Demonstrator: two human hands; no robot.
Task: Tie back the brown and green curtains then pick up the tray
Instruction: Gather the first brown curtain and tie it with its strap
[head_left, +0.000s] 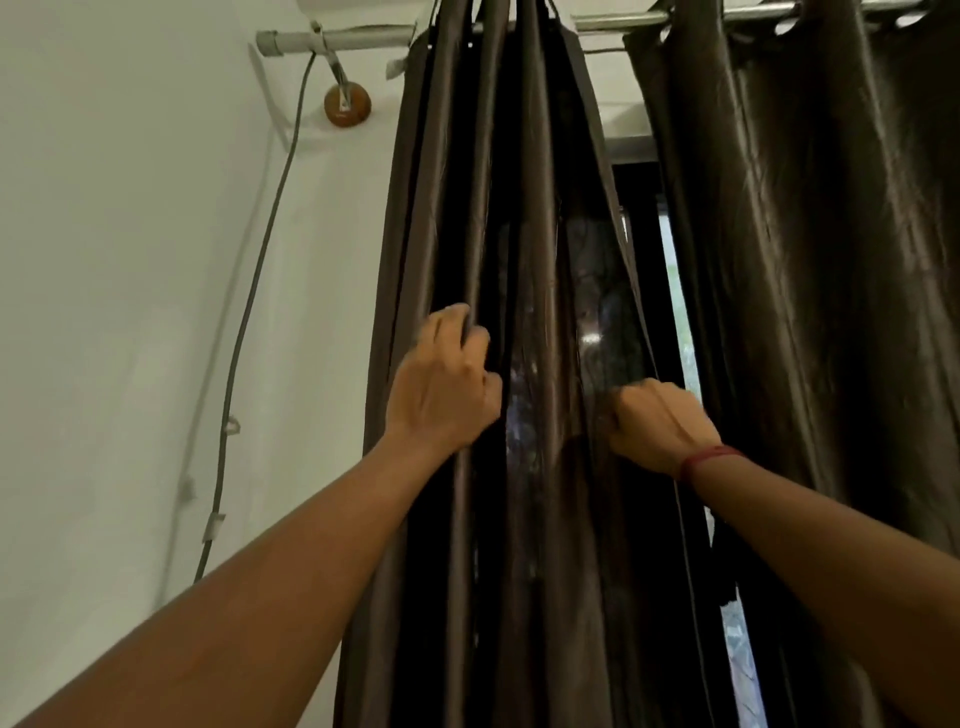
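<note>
Reference landmark: the gathered brown curtain.

1. Both forearms reach up and forward to the landmark, one on each side of it.
2. The left hand sits on the landmark's left side, fingers curled into a fold of the fabric. It is the higher of the two hands.
3. The right hand, with a red wrist band, sits on the landmark's right edge, slightly lower, and is closed round that edge.
4. The landmark lies between the hands and touches both. Its long axis is vertical, running from the curtain rod above down past the lower edge of view.
5. Judgement: the coming move turns on drawing the hands together across this vertical axis to narrow the bundle. Both hands are equally placed for it.
6. To the right of the landmark is a bright window gap, then a second brown panel, which hangs loose.
7. No tie-back, green curtain or tray is in view.
</note>
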